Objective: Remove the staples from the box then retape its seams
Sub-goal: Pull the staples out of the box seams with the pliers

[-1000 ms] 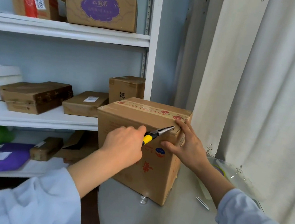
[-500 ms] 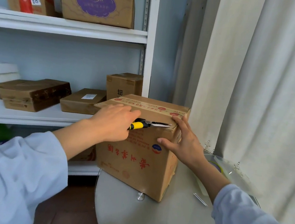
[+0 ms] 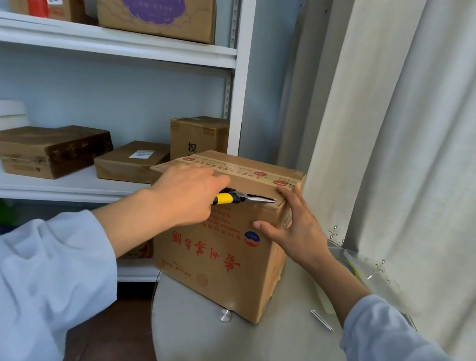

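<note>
Plier handles: being covered by the left hand.
Staple at plier tips: being rendered too small to confirm.

Matt brown cardboard box, glossy printed tape; pliers bare metal, yellow plastic grip; smooth glass table.

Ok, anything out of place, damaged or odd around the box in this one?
One thing: a loose metal staple lies on the round table, beside the right forearm and clear of the box. The box's printed text reads upside down. Nothing looks spilled or torn.
</note>
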`<state>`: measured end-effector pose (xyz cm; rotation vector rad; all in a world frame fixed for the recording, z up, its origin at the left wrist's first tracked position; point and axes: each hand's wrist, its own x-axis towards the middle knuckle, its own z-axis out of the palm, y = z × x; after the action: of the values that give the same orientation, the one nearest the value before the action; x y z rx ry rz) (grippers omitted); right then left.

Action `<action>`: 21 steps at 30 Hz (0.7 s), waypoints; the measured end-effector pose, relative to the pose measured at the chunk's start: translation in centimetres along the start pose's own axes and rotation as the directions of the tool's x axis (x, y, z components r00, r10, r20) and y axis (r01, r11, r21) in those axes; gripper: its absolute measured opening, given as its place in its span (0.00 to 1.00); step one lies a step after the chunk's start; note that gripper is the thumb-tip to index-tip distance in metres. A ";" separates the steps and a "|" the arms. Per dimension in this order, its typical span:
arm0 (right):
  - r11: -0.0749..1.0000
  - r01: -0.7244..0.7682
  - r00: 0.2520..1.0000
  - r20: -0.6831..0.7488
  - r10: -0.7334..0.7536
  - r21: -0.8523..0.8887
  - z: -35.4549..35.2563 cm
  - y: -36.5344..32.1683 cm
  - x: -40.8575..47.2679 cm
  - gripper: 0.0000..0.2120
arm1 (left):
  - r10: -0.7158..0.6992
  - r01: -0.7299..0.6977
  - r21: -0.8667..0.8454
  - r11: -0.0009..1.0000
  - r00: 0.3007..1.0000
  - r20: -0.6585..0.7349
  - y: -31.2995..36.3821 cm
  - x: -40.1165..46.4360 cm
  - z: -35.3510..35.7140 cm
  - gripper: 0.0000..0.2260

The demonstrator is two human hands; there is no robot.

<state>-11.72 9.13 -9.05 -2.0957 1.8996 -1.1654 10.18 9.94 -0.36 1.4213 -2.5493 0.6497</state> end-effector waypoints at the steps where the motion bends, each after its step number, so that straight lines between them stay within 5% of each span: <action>1: 1.000 -0.002 1.000 0.000 0.002 0.001 0.0 0.0 0.0 0.41 | -0.004 0.004 0.005 1.000 1.000 0.004 0.1 0.1 -0.2 0.13; 7: 1.000 0.003 1.000 -0.003 -0.003 0.013 0.1 0.1 0.1 0.41 | -0.024 0.024 0.030 0.999 1.000 -0.020 0.5 0.2 -0.8 0.11; 16: 1.000 0.003 1.000 -0.005 -0.003 0.020 0.0 -0.1 -0.1 0.41 | -0.211 0.201 -0.251 0.947 0.977 -0.014 2.7 -2.2 2.5 0.09; 21: 1.000 -0.012 1.000 0.004 0.012 -0.001 -0.1 -0.4 -0.3 0.40 | -0.241 0.228 -0.265 0.937 0.970 -0.016 2.8 -2.4 2.8 0.09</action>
<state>-11.45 9.54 -8.86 -2.0827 1.9087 -1.1577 9.34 11.87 -4.51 1.5587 -2.2748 0.2928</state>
